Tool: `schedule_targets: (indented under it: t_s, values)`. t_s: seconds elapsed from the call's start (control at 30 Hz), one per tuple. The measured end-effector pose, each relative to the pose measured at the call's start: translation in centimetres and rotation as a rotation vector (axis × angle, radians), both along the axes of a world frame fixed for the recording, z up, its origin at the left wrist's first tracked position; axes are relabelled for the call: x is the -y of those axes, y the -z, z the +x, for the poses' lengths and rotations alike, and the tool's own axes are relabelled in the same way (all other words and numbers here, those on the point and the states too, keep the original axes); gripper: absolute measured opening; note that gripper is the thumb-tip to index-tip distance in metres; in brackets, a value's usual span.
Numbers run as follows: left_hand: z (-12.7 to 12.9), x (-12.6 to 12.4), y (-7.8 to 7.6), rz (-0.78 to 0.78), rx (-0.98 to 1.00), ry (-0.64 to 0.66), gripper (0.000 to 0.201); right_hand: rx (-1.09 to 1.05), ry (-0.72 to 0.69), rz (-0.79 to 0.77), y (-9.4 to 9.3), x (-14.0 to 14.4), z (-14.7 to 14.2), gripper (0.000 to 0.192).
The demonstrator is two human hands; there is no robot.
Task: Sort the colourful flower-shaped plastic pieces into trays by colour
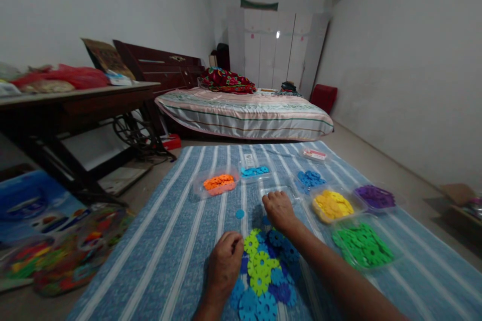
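Note:
My left hand (226,260) rests on the striped cloth at the left edge of a mixed pile, its fingers curled in; whatever they hold, if anything, is hidden. In the pile are lime-green notched plastic discs (260,267) together with light blue and dark blue discs (266,306). My right hand (279,208) reaches past the pile to the near side of a see-through tray (268,186). Its fingers are bent down and closed, and the back of the hand hides what is under them. One blue disc (240,213) lies alone on the cloth between the pile and the trays.
Around stand trays of orange discs (219,183), light blue discs (254,171), blue discs (310,179), yellow discs (333,204), purple discs (375,196) and green discs (363,245). A small labelled box (315,154) sits at the far edge. Beyond is a bed (244,115); a sewing-machine table (75,95) stands left.

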State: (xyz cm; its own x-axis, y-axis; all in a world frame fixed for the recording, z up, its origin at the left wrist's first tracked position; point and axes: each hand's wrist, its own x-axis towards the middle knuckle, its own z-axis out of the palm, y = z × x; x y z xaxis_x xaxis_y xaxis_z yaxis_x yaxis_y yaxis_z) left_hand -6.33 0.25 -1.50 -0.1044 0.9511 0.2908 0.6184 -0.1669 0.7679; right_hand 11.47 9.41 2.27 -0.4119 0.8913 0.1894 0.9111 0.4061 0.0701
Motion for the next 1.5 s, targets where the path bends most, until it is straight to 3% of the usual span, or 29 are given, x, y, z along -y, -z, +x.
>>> schedule_targets:
  t_s: [0.13, 0.27, 0.43, 0.6, 0.83, 1.23, 1.5]
  values:
    - [0.1, 0.0, 0.0, -0.004, 0.008, 0.004, 0.021, -0.057, 0.021, 0.086, 0.4, 0.0, 0.0, 0.023]
    - [0.2, 0.0, 0.1, -0.002, 0.018, 0.003, 0.021, -0.242, -0.029, 0.258, 1.2, 1.6, 2.2, 0.032]
    - [0.3, 0.0, 0.2, 0.006, 0.019, 0.005, 0.020, -0.567, 0.035, 0.391, 4.5, 5.0, 6.0, 0.023]
    - [0.5, 0.0, 0.0, 0.005, 0.002, -0.007, 0.018, -0.871, 0.146, 0.219, 7.2, 6.3, 8.3, 0.032]
    - [0.6, 0.3, 0.1, 0.003, 0.012, -0.012, 0.018, -1.233, 0.352, 0.024, 6.8, 5.4, 9.5, 0.037]
    - [1.2, 0.7, -0.9, -0.024, 0.009, -0.027, 0.015, -1.332, 0.339, -0.034, 6.4, 5.4, 9.4, 0.036]
    - [0.7, 0.5, -0.5, -0.048, 0.040, -0.056, 0.018, -1.348, 0.334, -0.050, 6.9, 5.3, 9.5, 0.036]
